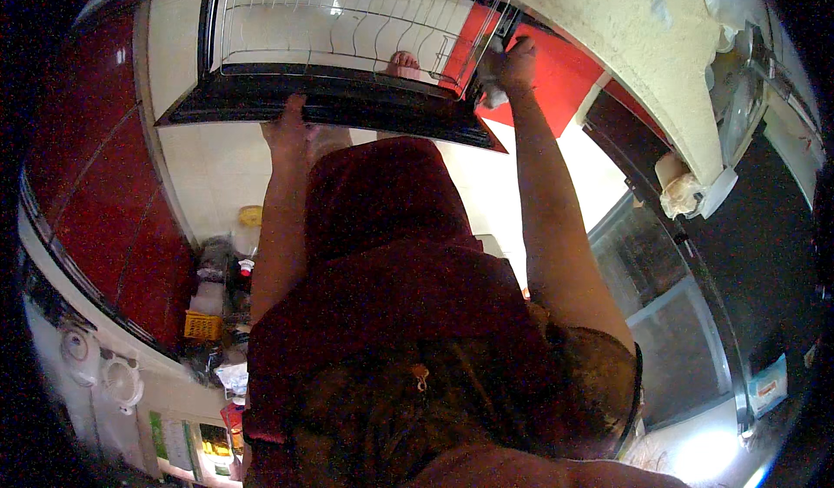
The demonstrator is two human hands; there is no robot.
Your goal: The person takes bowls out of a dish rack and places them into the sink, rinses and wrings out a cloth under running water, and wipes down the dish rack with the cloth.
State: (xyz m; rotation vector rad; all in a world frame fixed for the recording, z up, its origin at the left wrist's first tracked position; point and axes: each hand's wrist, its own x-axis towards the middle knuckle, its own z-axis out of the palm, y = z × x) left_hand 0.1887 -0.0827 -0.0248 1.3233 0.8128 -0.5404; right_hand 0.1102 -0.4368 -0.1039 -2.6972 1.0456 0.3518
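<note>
A pulled-out wire drawer basket [339, 51] of metal rods, with a dark front panel [365, 107], spans the top of the view before me. My left hand [287, 123] is at the near edge of the panel, its fingers on the dark surface; part of the hand lies beneath the edge. At the right end of the basket, my right hand [515, 65] is closed on a pale crumpled cloth [495, 94] against the dark side rail. Bare toes [404, 65] show through the wires.
Dark red glossy cabinet fronts [111, 214] stand at left. A red panel [554, 78] lies beyond my right hand, beside the pale wall. Lower left are a yellow basket [202, 325] and clutter; a tissue pack [769, 387] sits at far right.
</note>
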